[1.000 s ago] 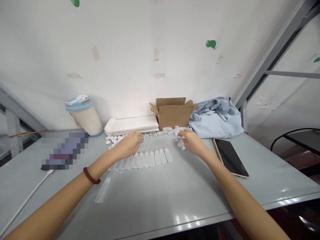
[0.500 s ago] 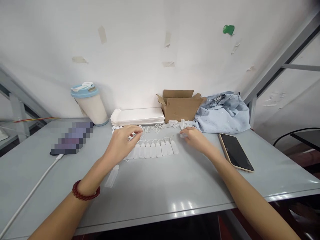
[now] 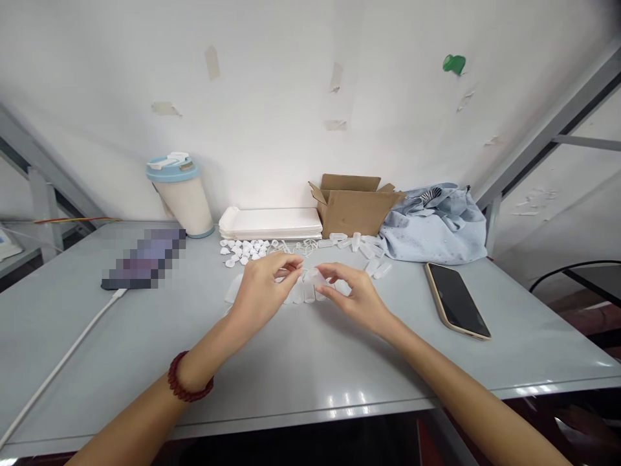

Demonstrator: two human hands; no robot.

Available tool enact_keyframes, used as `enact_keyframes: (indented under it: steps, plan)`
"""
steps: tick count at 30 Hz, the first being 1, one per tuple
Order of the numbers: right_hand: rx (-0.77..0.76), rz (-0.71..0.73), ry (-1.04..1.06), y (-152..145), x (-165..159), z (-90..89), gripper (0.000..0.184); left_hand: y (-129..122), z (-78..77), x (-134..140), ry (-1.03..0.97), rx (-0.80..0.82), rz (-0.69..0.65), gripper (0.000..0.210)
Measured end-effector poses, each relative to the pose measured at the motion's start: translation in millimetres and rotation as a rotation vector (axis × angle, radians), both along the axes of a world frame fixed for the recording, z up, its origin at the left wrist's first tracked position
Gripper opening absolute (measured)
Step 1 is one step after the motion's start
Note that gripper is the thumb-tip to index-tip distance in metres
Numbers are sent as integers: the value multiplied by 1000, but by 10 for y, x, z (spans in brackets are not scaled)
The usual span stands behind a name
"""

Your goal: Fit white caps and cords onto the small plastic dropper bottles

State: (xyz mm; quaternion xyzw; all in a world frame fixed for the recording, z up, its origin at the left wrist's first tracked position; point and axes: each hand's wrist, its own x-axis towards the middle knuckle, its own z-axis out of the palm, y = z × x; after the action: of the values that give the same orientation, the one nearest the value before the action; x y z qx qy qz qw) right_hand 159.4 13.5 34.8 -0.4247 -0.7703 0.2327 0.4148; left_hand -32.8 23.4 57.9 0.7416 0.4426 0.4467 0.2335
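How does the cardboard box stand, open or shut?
Open: the cardboard box has its flaps raised and spread outward.

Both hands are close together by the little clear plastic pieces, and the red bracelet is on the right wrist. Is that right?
Not quite: the head view shows the red bracelet on the left wrist. The left hand and right hand are indeed close together by the clear plastic pieces.
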Motion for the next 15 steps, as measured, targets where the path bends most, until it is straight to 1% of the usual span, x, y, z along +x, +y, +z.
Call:
enact_keyframes:
  steps: [2,6,7,9,11,13,15]
  plan:
    - [-55,26,79,-54,-50,-7,28,-7,-15,17,-19,-24,-17,12]
    - [-263,69,331,-90,-74,19,42,-24,-15,38,-44,-58,-28,11]
    - [-299,78,387,-89,-69,31,41,-32,-8,42,-56,-73,-27,11]
    - [-344,72,457,-78,-51,53,32,-50,10,50,-76,-109,-31,9]
    - [-373,25,482,-64,-33,69,25,-69,26,61,-87,-144,-39,8]
    - [-399,-15,505,-51,-23,75,25,-84,38,74,-103,-182,-46,8]
    - [-420,-23,546,-42,-23,74,27,-95,45,85,-132,-216,-48,8]
